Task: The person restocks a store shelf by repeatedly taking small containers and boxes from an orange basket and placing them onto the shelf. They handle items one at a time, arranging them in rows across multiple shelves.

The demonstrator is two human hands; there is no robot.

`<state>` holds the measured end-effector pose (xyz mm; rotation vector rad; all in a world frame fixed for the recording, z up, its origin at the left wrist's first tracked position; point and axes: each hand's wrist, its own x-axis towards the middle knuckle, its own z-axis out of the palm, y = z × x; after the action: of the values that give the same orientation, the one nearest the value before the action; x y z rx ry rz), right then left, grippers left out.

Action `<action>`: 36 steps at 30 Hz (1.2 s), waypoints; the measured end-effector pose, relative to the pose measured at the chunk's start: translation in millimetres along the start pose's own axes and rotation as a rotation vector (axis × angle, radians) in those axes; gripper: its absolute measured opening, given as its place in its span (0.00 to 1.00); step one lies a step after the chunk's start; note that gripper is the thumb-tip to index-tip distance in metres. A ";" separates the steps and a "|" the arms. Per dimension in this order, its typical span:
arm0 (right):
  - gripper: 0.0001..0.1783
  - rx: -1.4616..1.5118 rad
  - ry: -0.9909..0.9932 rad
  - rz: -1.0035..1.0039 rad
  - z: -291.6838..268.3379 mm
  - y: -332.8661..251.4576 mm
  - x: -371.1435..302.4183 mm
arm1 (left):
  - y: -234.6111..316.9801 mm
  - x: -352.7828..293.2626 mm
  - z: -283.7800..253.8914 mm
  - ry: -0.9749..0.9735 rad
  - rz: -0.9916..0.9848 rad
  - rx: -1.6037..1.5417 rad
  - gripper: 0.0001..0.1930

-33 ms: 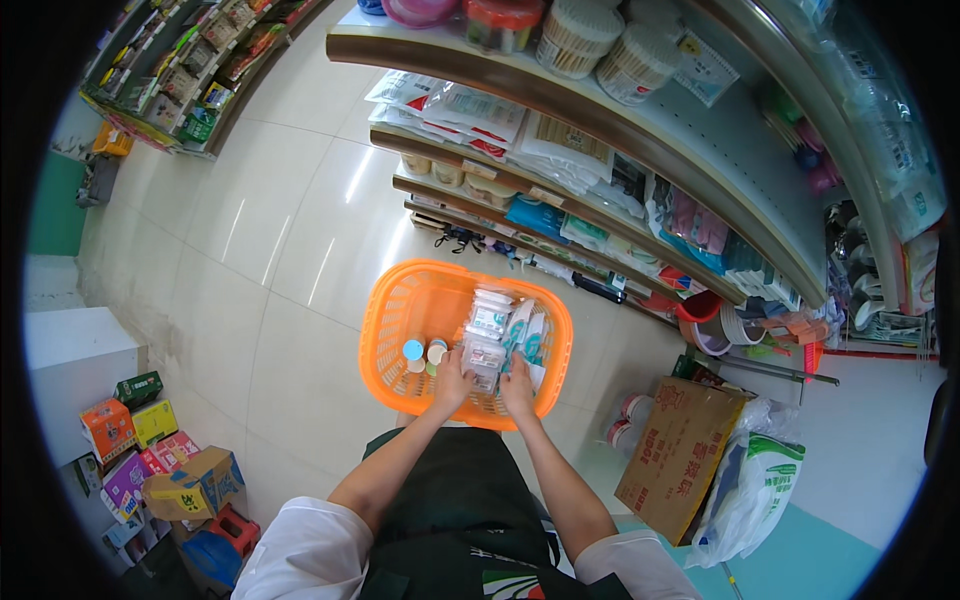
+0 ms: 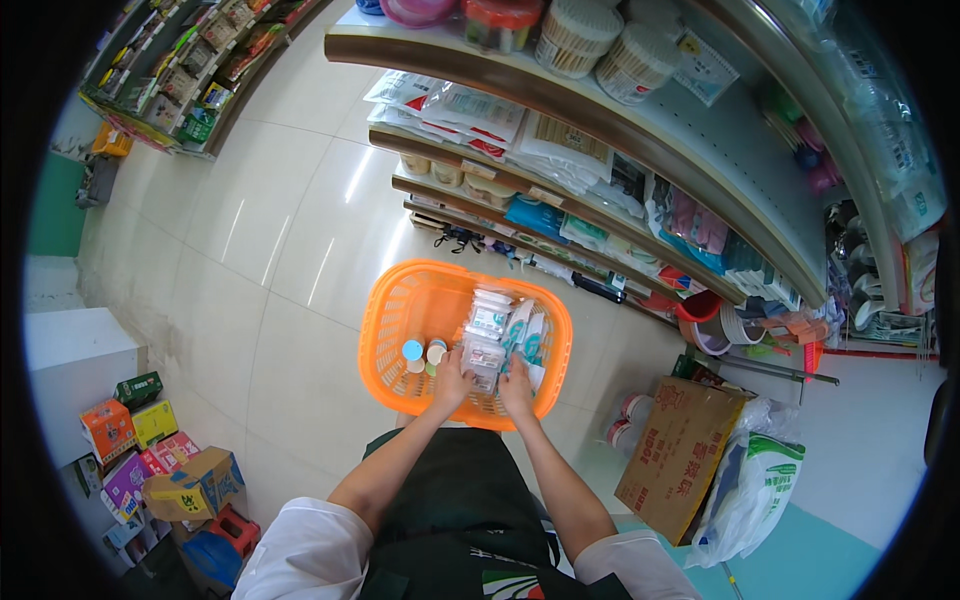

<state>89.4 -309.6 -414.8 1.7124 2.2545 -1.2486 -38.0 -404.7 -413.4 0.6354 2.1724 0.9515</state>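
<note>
An orange plastic basket (image 2: pixel 370 345) with slotted sides stands in front of me. In its right half lie white packs (image 2: pixel 488 312), clear plastic boxes (image 2: pixel 484 355) with small contents, and soft white-and-teal packets (image 2: pixel 534 335). Small bottles with blue and white caps (image 2: pixel 413 350) stand to the left. My left hand (image 2: pixel 452 384) reaches in, its bent fingers against the left side of the nearer clear box. From the other side, my right hand (image 2: pixel 516 390) grips at the same box, fingers beside the packets. The fingertips are partly hidden.
Shelves (image 2: pixel 580 110) with bagged goods and toothpick tubs run along the far right. A cardboard carton (image 2: pixel 680 455) and a white plastic bag (image 2: pixel 755 495) sit at right. Coloured boxes (image 2: pixel 150 440) are piled at lower left; another shelf (image 2: pixel 190 70) stands far left.
</note>
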 end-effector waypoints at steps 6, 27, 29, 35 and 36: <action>0.32 -0.023 -0.025 -0.049 2.3 -7.3 -2.0 | -6.5 6.5 2.9 -0.062 -0.070 -0.022 0.29; 0.31 -0.060 -0.050 -0.030 -1.9 -5.8 -7.2 | -11.8 0.2 -1.8 -0.130 -0.110 -0.050 0.27; 0.31 -0.043 -0.057 -0.057 -0.2 -1.7 -8.0 | -11.9 -1.8 -2.6 -0.137 -0.108 -0.042 0.26; 0.31 0.031 -0.031 -0.050 6.0 5.7 -8.3 | -11.2 -5.0 0.2 -0.145 -0.157 -0.096 0.26; 0.32 0.042 -0.024 -0.046 5.2 4.5 -7.4 | -13.3 -5.0 2.5 -0.131 -0.150 -0.096 0.27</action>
<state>93.8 -318.3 -417.3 1.6590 2.2826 -1.3279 -35.0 -415.0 -423.0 0.4687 2.0151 0.9036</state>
